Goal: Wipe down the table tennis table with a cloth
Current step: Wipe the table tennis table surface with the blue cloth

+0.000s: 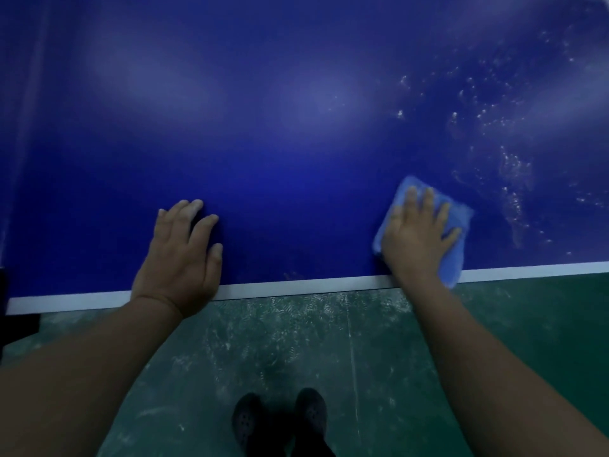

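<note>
Wiping under way: right hand (418, 239) pressing flat on blue cloth (456, 255) at table (263, 143) edge, left hand (179, 255) bracing flat; next stroke probably needing the droplets (514, 179) beyond the fingertips.

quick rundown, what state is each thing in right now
cloth: flat on the table, near corner hanging over the edge
right hand: fingers spread, pressing on the cloth
left hand: flat on the bare table
table: white specks and smears on its right part
floor: scuffed with whitish marks
</note>
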A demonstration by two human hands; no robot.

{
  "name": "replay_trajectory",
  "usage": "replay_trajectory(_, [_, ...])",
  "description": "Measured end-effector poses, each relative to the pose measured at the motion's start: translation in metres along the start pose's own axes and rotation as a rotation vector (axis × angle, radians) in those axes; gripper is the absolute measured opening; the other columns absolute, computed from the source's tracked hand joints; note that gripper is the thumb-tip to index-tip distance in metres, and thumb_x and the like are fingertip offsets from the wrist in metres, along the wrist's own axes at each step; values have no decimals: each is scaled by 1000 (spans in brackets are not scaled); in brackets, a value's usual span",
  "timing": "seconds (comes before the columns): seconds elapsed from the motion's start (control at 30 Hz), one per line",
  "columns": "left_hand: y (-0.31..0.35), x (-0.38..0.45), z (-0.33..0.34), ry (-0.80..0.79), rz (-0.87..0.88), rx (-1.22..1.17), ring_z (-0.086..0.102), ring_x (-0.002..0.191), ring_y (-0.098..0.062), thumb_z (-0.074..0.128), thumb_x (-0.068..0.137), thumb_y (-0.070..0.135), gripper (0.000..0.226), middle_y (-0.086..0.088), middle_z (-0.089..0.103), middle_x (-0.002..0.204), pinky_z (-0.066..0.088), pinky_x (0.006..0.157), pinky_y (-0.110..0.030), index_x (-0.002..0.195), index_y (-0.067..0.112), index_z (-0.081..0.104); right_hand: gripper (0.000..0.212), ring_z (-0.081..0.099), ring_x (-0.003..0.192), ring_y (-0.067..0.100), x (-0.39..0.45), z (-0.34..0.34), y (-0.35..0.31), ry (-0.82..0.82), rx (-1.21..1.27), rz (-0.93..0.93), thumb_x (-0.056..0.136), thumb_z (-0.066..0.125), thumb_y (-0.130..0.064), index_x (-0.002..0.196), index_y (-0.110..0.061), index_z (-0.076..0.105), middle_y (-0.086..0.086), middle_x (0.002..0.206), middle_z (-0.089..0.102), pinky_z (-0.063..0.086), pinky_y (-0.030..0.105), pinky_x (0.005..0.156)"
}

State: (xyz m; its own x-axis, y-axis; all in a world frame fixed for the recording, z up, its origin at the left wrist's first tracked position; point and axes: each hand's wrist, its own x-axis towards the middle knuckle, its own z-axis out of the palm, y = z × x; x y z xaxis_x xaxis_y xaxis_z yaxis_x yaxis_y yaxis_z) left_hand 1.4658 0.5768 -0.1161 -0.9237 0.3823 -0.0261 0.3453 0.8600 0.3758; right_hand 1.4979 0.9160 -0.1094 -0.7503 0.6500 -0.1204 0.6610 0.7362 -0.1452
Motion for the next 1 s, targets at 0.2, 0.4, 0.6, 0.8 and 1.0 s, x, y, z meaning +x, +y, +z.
replay_trajectory(0.2, [-2, -2, 1, 4, 3, 1, 34, 139, -44, 32, 95, 36, 59, -26, 42, 145, 17, 119, -58, 132, -5, 54, 53, 17, 151, 34, -95, 32, -69, -115, -166, -990, 102, 29, -44, 153, -31, 34, 0, 162, 28, 8, 63, 118])
replay_trajectory(0.4, [-3, -2, -1, -15, -10, -3, 31, 141, -41, 31, 96, 37, 58, -23, 42, 147, 14, 121, -55, 134, -1, 53, 55, -3, 153, 26, 0, 11, -33, -37, -15, -176, 105, 19, -47, 158, -34, 14, -6, 167, 5, -3, 61, 120])
replay_trajectory(0.6, [-3, -6, -7, -19, -33, -107, 33, 141, -40, 35, 96, 38, 59, -22, 42, 147, 19, 121, -54, 134, -2, 52, 55, 8, 153, 32, -103, 49, -121, -24, -115, -818, 102, 27, -43, 155, -30, 24, 2, 165, 19, -1, 62, 117])
replay_trajectory(0.8, [3, -24, -16, 300, -228, -245, 38, 135, -34, 45, 94, 21, 42, -20, 46, 141, 19, 122, -41, 127, -2, 56, 55, 4, 153, 29, -29, 33, -135, -111, -257, -1071, 103, 16, -44, 157, -33, 20, -2, 166, 13, -1, 60, 119])
replay_trajectory(1.0, [5, -79, -4, 449, -674, -245, 37, 135, -34, 48, 90, 10, 39, -20, 44, 141, 34, 113, -54, 125, -4, 57, 54, 14, 151, 36, -104, 50, -155, -107, -136, -1096, 104, 19, -42, 155, -27, 29, 4, 164, 23, 8, 66, 117])
